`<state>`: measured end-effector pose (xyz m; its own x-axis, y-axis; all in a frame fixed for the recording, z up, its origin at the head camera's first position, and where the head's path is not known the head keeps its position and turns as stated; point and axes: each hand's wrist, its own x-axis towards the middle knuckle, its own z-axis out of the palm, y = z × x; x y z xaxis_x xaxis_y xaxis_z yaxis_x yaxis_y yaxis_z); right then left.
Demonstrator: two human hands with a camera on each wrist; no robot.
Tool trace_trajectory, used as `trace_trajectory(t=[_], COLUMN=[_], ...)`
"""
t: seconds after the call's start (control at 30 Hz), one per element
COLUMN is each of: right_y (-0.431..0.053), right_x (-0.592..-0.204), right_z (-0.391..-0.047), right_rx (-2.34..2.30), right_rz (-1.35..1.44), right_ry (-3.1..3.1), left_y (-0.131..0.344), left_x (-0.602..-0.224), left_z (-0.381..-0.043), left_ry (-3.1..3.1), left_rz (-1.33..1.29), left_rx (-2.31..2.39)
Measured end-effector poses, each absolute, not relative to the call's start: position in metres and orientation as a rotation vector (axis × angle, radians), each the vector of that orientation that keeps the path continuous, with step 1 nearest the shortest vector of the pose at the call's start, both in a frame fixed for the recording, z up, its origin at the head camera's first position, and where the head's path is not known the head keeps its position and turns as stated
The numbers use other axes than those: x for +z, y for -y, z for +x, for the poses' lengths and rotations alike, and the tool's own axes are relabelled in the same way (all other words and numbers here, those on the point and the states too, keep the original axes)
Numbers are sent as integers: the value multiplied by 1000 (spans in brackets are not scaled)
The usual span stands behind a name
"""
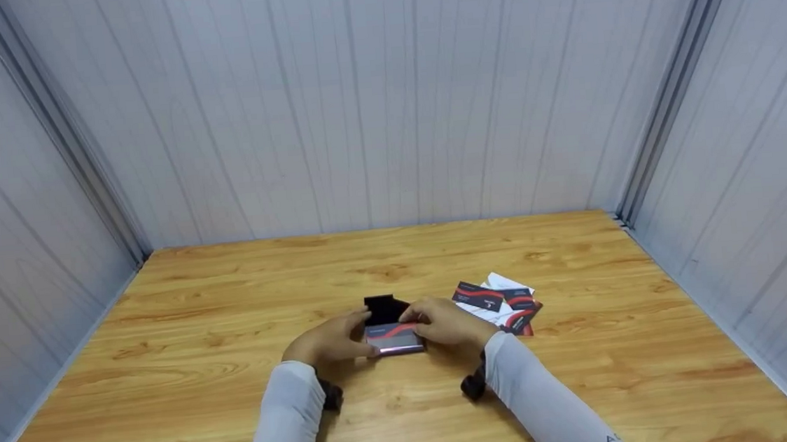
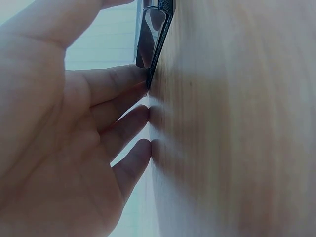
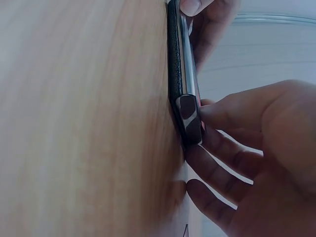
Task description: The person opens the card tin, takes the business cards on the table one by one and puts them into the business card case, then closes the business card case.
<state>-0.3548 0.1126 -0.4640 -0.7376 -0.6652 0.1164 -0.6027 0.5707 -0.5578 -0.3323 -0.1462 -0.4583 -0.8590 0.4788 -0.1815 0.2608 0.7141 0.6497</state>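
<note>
A business card holder with a bright metal edge and a raised black flap lies open on the wooden table in front of the person. A dark grey business card with a red wave sits in it. The left hand holds the holder's left end, thumb at the near metal edge and fingers toward the flap; its lower fingertips touch the table. At the right end, the right hand pinches the card near its corner. In the right wrist view its fingers surround the end of the holder.
Right of the hands, several loose business cards, white and dark with red waves, lie overlapping on the table. Pale panel walls stand at the back and both sides. Dark wrist cameras sit under the sleeves.
</note>
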Motion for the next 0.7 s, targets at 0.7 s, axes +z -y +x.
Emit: trace_trajectory(t=[0.7], right_y=[-116], right_x=[-457], right_z=[-352], right_rx=[-679], right_rz=[-1249], right_ry=[-2726], left_y=[146], left_x=[-456], left_z=[-331], left_ry=[-2575], left_rz=[579], left_rx=[912])
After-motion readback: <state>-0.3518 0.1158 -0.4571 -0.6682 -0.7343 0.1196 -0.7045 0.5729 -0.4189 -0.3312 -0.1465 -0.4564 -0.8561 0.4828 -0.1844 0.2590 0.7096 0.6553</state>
